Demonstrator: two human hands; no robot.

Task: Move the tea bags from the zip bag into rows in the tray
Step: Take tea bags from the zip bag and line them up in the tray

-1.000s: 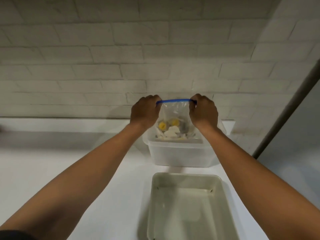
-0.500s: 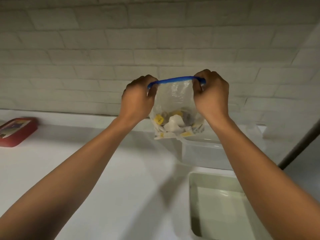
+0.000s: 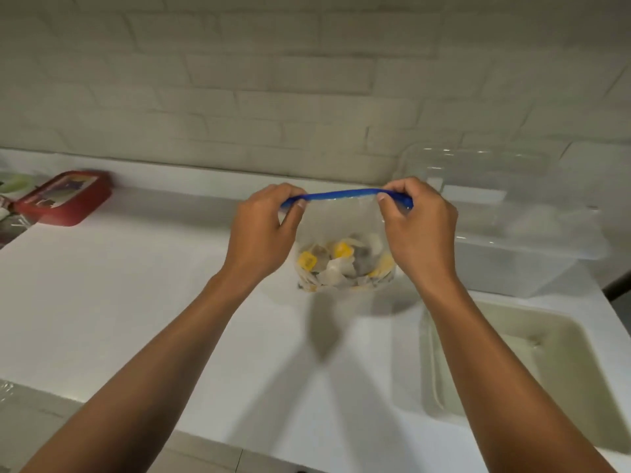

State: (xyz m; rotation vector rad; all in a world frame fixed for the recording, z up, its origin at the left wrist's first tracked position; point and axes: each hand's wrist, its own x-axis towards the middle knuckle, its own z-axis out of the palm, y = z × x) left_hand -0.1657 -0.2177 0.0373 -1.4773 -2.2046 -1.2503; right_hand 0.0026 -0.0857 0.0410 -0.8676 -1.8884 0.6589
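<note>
A clear zip bag (image 3: 345, 220) with a blue zip strip hangs in the air above the white counter. Several tea bags (image 3: 341, 264) with yellow tags lie bunched at its bottom. My left hand (image 3: 263, 233) pinches the left end of the zip strip, and my right hand (image 3: 416, 230) pinches the right end. The strip is stretched between them and looks closed. The beige tray (image 3: 560, 363) sits on the counter at the lower right, partly behind my right forearm, with nothing visible inside it.
A clear plastic tub (image 3: 512, 254) stands behind the tray at the right, against the white brick wall. A red flat box (image 3: 65, 196) lies at the far left of the counter. The counter's front edge runs along the lower left.
Both hands have lifted the bag out of the clear tub and carried it left and down over the counter. The view has swung left, so the tub and tray now lie at the right.
</note>
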